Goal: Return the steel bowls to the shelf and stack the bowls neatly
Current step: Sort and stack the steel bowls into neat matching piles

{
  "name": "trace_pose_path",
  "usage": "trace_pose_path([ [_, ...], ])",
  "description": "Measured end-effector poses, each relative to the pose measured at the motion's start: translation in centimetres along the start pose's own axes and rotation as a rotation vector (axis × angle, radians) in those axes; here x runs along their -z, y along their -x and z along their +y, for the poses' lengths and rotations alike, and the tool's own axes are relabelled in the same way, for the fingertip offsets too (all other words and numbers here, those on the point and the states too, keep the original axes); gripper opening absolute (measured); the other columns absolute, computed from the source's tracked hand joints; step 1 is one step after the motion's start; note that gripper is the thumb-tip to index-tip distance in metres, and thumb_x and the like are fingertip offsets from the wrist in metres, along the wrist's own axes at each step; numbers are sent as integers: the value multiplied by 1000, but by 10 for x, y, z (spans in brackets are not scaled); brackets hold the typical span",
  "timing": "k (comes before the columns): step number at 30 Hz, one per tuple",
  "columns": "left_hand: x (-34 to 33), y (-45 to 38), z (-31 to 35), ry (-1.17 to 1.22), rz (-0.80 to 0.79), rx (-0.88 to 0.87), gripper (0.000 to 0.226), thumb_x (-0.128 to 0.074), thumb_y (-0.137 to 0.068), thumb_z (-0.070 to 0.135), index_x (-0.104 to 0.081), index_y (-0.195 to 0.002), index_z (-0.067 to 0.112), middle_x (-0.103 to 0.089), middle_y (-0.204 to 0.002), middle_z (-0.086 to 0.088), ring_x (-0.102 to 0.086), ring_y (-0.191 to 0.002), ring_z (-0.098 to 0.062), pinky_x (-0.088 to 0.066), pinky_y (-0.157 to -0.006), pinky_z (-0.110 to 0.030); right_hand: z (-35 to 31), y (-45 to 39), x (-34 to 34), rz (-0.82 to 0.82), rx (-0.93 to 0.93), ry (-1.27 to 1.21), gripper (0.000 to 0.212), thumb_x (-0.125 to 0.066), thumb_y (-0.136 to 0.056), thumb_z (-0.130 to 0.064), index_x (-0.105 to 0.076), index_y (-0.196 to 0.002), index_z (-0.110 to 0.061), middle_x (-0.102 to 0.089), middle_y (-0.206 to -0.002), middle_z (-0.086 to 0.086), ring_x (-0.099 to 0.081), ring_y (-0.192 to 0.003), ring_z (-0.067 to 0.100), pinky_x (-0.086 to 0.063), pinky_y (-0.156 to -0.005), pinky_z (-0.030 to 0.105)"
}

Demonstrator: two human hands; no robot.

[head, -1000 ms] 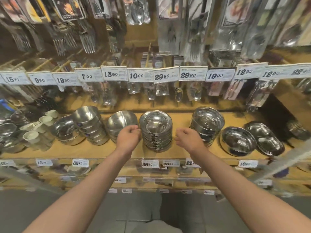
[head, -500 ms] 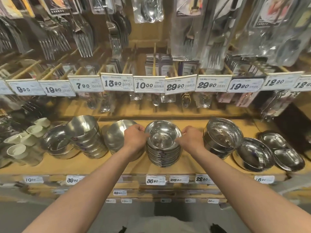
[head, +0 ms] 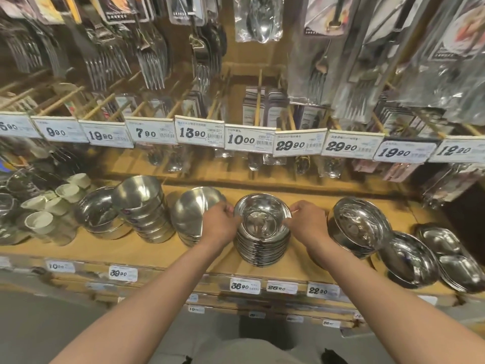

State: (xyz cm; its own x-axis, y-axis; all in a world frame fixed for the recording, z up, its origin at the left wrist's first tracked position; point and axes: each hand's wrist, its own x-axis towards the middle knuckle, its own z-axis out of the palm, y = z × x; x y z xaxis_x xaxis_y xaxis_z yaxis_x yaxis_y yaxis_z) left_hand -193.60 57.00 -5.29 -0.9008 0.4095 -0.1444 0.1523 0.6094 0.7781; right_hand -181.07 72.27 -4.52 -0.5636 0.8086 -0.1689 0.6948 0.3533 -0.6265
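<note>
A tall stack of shallow steel bowls [head: 262, 243] stands in the middle of the wooden shelf [head: 147, 248]. My left hand [head: 219, 223] grips the left rim of the top bowl [head: 258, 214] and my right hand [head: 307, 223] grips its right rim. The top bowl sits a little tilted on the stack. Both forearms reach in from below.
Left of the stack lie a tilted deep bowl [head: 194, 211], a leaning stack of bowls [head: 143, 206] and white cups [head: 42, 219]. To the right stand another bowl stack [head: 359, 227] and oval steel dishes [head: 446, 256]. Price tags [head: 249, 139] and packaged forks [head: 152, 56] hang above.
My hands closed in from beside the stack onto the top bowl's rim. The camera moved closer to the shelf.
</note>
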Motion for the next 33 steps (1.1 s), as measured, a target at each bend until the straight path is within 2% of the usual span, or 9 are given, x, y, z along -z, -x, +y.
trace_pose_path([
  [3,-1,2,1,1,-21,-4,10,-71,-87,19,-64,-84,12,-59,-70,5,-51,-65,-11,-40,-58,-19,5,2,0,3,10,-60,14,-71,-84,-13,-62,-92,-20,-60,-79,-7,-54,-70,5,-29,-53,11],
  [6,6,7,3,26,-25,25,17,-73,-88,28,-63,-90,14,-62,-78,3,-53,-70,-12,-43,-63,-23,8,13,7,-10,1,-141,28,-70,-88,-20,-65,-114,-13,-66,-83,-4,-57,-71,6,-37,-57,17],
  [9,17,19,9,42,36,1,21,-71,-88,34,-63,-89,15,-63,-78,3,-54,-69,-12,-44,-64,-27,14,31,26,12,-12,-291,19,-69,-90,-29,-62,-106,-20,-61,-81,-12,-60,-76,11,-42,-62,22],
  [13,23,50,30,136,116,-65,9,-69,-90,32,-65,-89,24,-64,-77,8,-55,-66,0,-42,-61,-19,41,75,53,-2,69,-383,3,-63,-94,-28,-65,-96,-28,-65,-86,-9,-58,-76,0,-43,-63,17],
  [16,3,85,49,215,33,-97,4,-69,-91,28,-68,-92,25,-65,-76,8,-58,-69,-1,-45,-64,-20,72,108,65,-74,89,-496,18,-62,-97,-19,-67,-98,-36,-68,-85,-13,-60,-74,-6,-46,-63,7],
  [20,-54,137,73,253,-112,-105,4,-68,-91,24,-68,-87,22,-59,-67,12,-53,-60,0,-44,-58,-14,130,124,89,-84,51,-513,19,-61,-96,-19,-69,-103,-35,-64,-72,-19,-59,-69,-3,-50,-66,12],
  [23,-100,170,86,185,-227,-83,9,-67,-91,24,-68,-85,17,-63,-73,5,-53,-67,-10,-44,-65,-29,179,123,119,-33,-36,-515,22,-61,-95,-16,-71,-93,-37,-69,-73,-18,-62,-67,-4,-45,-62,12],
  [27,-151,202,104,157,-319,-44,15,-63,-92,17,-64,-77,21,-61,-74,0,-55,-72,-19,-48,-71,-37,242,110,158,49,-146,-472,17,-60,-97,-17,-71,-91,-29,-70,-83,-11,-64,-82,12,-48,-73,27],
  [33,-187,213,118,290,-208,118,12,-59,-92,17,-68,-86,13,-69,-82,-2,-64,-81,-24,-56,-87,-50,290,88,191,19,-164,-489,18,-57,-99,-21,-67,-94,-7,-60,-75,4,-55,-72,21,-49,-74,38],
])
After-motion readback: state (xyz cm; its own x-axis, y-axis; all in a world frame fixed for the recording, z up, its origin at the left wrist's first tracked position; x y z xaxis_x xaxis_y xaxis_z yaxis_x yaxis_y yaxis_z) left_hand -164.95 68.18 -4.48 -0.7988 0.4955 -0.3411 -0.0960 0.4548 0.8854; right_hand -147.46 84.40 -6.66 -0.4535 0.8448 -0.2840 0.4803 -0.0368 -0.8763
